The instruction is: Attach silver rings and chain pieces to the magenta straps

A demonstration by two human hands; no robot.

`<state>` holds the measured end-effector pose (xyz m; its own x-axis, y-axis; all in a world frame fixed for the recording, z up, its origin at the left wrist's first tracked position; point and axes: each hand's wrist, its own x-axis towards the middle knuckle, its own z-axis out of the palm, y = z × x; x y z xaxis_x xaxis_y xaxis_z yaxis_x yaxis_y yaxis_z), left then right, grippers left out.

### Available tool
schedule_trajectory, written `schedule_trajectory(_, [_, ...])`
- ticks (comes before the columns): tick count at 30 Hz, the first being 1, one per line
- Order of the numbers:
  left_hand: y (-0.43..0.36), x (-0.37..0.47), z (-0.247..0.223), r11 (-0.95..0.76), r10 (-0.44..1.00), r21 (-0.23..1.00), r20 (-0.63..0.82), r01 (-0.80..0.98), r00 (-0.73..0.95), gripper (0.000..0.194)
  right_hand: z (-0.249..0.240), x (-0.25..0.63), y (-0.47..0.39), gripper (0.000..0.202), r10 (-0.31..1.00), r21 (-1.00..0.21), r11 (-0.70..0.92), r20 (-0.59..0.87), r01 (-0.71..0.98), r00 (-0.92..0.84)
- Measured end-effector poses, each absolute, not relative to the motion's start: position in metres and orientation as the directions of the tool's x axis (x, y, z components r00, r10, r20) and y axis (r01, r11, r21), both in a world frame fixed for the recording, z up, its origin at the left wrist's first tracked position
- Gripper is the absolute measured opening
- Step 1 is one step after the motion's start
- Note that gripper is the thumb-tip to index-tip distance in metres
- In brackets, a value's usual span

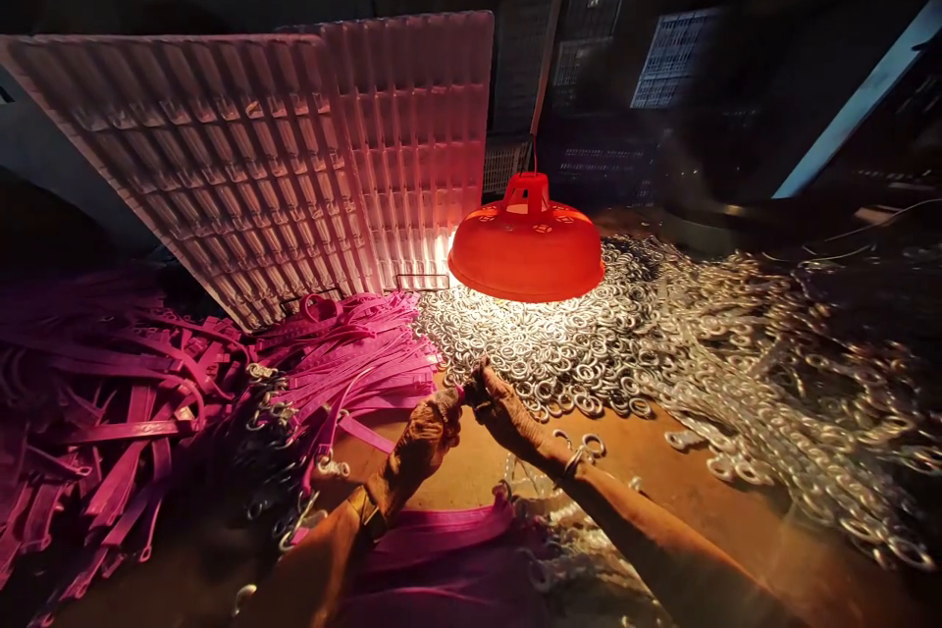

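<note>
My left hand [427, 432] is closed in a fist in front of the lamp, and a bit of pink strap [461, 393] shows at its fingertips. Close against it, my right hand [506, 412] pinches at the same spot; what lies between its fingers is too small and dark to name. Just beyond both hands spreads a heap of silvery metal rings [545, 353]. Left of my left hand lies a pile of pink straps [368, 343]. More pink straps [442, 559] lie between my forearms, beside some metal rings and clips.
A red lamp [526, 250] hangs low over the rings. Two ribbed panels [242, 157] stand upright behind the straps. A larger strap heap [132, 412] lies at far left, and metal hooks and rings [780, 392] spread far right. Loose rings [593, 444] lie near my right wrist.
</note>
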<state>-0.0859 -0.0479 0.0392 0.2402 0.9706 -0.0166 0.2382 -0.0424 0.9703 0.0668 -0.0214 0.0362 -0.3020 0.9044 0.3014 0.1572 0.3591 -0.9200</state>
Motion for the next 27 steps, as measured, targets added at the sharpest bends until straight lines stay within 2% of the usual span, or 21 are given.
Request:
schedule_trajectory(8, [-0.066,-0.072,0.045,0.099,0.974,0.995,-0.093,-0.016,0.208,0.037,0.053,0.064,-0.027,0.023,0.912,-0.945,0.282,0.210,0.165,-0.352])
schedule_trajectory(11, [-0.071,-0.071,0.052,0.151,0.971,0.988,-0.142,-0.031,0.192,0.039,0.060,0.065,-0.028,0.024,0.908,-0.940,0.291,0.211,0.181,-0.362])
schedule_trajectory(15, [-0.073,-0.075,0.076,0.343,0.917,0.939,-0.329,-0.024,0.225,0.037,0.087,0.075,-0.037,0.029,0.802,-0.871,0.380,0.143,0.312,-0.580])
schedule_trajectory(17, [-0.077,-0.080,0.098,0.419,0.882,0.907,-0.397,-0.037,0.253,0.034,0.103,0.082,-0.050,0.023,0.736,-0.801,0.446,0.074,0.400,-0.673])
schedule_trajectory(20, [-0.090,-0.089,0.128,0.475,0.817,0.879,-0.459,0.046,0.348,0.034,0.116,0.091,-0.082,0.019,0.715,-0.627,0.581,0.091,0.518,-0.693])
schedule_trajectory(22, [-0.102,-0.094,0.136,0.490,0.765,0.862,-0.498,0.133,0.408,0.034,0.115,0.096,-0.107,0.021,0.708,-0.563,0.630,0.132,0.536,-0.694])
schedule_trajectory(24, [-0.116,-0.096,0.131,0.484,0.739,0.864,-0.488,0.137,0.464,0.035,0.109,0.098,-0.132,0.024,0.728,-0.560,0.615,0.130,0.556,-0.673])
schedule_trajectory(27, [-0.140,-0.095,0.111,0.498,0.728,0.867,-0.420,0.003,0.542,0.040,0.099,0.101,-0.161,0.020,0.775,-0.621,0.514,0.041,0.592,-0.630])
